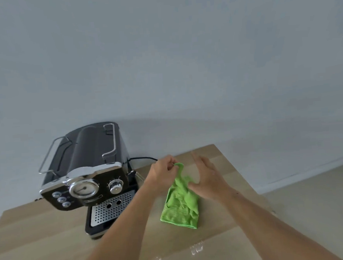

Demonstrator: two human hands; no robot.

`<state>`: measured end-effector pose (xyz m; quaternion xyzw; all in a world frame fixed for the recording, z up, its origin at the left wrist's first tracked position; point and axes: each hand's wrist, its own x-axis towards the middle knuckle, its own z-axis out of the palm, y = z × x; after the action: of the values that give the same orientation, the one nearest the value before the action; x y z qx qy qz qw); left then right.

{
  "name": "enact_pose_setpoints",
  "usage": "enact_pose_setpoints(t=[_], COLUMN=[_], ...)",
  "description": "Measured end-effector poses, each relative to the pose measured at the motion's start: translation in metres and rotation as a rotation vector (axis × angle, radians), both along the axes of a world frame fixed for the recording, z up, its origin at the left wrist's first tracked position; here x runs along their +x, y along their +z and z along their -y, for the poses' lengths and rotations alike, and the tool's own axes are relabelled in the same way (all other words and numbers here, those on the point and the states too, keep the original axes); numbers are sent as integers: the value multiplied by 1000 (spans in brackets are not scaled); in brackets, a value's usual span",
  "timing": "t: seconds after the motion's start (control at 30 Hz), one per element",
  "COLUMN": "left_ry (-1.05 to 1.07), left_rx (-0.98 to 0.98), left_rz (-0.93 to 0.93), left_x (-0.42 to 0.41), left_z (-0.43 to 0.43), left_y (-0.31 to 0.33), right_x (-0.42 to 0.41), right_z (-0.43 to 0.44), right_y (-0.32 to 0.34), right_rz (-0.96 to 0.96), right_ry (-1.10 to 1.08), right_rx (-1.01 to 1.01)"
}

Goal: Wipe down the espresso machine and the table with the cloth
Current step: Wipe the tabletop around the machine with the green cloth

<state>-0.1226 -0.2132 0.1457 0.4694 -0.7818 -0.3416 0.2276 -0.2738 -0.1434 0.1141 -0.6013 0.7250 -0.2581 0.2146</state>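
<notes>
A black and chrome espresso machine (85, 175) stands at the left back of the light wooden table (42, 228), its drip tray facing me. A bright green cloth (181, 205) hangs crumpled to the right of the machine, its lower edge near the tabletop. My left hand (162, 175) pinches the cloth's top corner and holds it up. My right hand (207, 178) is beside the cloth on its right, fingers straight and spread, the thumb touching the fabric.
A black power cord (142, 158) runs from behind the machine toward the wall. Small wet spots (197, 249) glisten on the table near its front edge. The table's right edge drops to a pale floor (311, 201). A plain grey wall fills the background.
</notes>
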Motion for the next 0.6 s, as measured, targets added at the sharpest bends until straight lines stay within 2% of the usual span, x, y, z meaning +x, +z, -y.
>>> enact_pose_setpoints(t=[0.1, 0.23, 0.43, 0.6], left_ry=[-23, -7, 82, 223], left_rx=[-57, -86, -183, -212], left_rz=[20, -34, -82, -133], left_x=[8, 24, 68, 133], left_z=[-14, -33, -53, -68], left_y=[29, 64, 112, 133], right_x=[1, 9, 45, 86], right_z=[-4, -11, -16, -19], right_y=[18, 44, 76, 98], right_rz=[13, 139, 480, 582], right_ry=[93, 226, 377, 550], right_rx=[-39, -79, 24, 173])
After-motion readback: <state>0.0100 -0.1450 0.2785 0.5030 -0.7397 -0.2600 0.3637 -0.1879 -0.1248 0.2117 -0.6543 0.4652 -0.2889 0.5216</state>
